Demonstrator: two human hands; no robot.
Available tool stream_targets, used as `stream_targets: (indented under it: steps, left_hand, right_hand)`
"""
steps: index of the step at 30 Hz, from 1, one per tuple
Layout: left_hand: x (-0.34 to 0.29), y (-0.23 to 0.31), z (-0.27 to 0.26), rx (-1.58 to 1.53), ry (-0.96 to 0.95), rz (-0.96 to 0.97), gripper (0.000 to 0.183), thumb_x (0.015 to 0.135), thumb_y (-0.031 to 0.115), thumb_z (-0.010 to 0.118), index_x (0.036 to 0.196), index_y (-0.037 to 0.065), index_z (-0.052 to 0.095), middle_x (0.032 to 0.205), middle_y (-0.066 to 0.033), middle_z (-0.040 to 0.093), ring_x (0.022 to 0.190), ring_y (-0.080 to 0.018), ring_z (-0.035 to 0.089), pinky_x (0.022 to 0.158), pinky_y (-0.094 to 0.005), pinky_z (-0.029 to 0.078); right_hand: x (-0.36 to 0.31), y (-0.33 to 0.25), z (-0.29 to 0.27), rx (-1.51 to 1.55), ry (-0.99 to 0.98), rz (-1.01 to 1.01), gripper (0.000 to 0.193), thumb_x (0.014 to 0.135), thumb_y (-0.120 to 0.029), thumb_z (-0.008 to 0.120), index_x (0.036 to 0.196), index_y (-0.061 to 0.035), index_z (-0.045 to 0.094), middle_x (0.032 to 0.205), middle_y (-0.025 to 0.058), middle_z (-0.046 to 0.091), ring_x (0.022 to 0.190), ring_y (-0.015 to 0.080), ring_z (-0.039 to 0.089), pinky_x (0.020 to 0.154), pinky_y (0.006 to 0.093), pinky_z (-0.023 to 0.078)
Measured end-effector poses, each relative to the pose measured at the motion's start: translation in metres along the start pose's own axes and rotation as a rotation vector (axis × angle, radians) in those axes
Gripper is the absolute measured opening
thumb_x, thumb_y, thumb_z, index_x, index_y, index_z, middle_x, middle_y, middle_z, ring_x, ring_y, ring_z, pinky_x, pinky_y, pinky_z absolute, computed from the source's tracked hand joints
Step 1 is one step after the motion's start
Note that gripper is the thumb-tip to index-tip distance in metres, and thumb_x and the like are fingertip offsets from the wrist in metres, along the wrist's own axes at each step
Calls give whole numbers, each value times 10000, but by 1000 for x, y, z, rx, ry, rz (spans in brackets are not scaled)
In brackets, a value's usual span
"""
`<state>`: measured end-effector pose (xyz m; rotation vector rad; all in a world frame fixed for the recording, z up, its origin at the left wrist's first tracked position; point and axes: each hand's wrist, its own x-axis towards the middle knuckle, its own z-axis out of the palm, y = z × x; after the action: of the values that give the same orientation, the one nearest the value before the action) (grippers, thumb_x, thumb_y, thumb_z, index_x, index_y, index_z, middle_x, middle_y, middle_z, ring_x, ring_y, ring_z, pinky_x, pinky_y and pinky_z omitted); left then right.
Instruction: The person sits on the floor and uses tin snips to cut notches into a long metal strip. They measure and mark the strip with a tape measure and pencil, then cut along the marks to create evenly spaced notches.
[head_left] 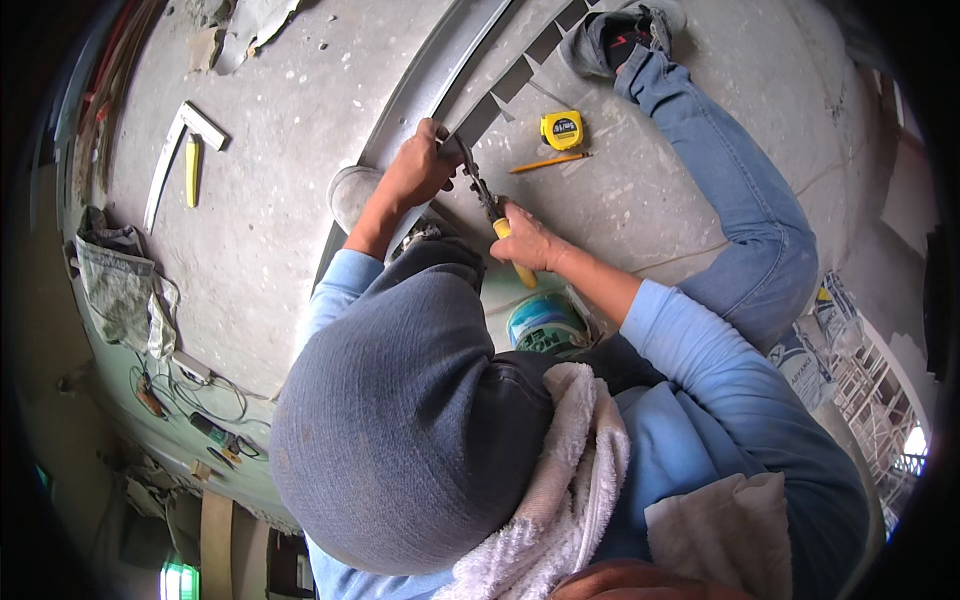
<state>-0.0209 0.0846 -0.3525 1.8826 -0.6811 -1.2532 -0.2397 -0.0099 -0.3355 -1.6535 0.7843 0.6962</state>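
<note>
My right hand is closed around the yellow handles of a pair of tin snips. The dark jaws reach up and to the left, meeting the edge of a thin metal track beside my left fingers. Several cuts divide that track's side into tabs. My left hand is closed on the near end of the track; its fingertips are partly hidden. Alongside lies a longer grey metal channel. To the right on the floor are a yellow tape measure and an orange pencil.
My bent leg in jeans stretches along the right. At the left lie a metal square, a yellow-handled tool and a worn bag. Corded power tools rest lower left. A teal bucket stands below my right hand.
</note>
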Motion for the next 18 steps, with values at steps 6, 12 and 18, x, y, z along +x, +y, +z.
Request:
stream_targets:
  steps: [6, 12, 18]
  left_hand:
    - [5, -5, -2, -75, -42, -46, 371, 933, 102, 720, 1176, -56, 488, 837, -190, 709, 667, -258, 734, 577, -389, 557]
    - [8, -5, -4, -102, -75, -64, 392, 932, 124, 733, 1175, -56, 483, 857, -174, 700, 676, -244, 726, 584, -368, 568]
    - [7, -7, -2, -122, -79, -62, 399, 936, 132, 735, 1174, -49, 470, 859, -166, 690, 696, -236, 723, 588, -365, 574]
  right_hand:
    - [0, -5, -1, -20, 81, -34, 647, 708, -215, 675, 1270, 51, 495, 1257, 332, 576, 1213, 488, 548, 1063, 455, 456]
    - [2, -4, -6, -25, 39, -3, 733, 700, -224, 682, 1354, 26, 463, 1213, 322, 590, 1181, 491, 547, 1048, 472, 455]
    - [3, 2, -5, -57, 78, -30, 627, 693, -221, 685, 1250, 7, 511, 1103, 288, 617, 1083, 474, 579, 965, 486, 479]
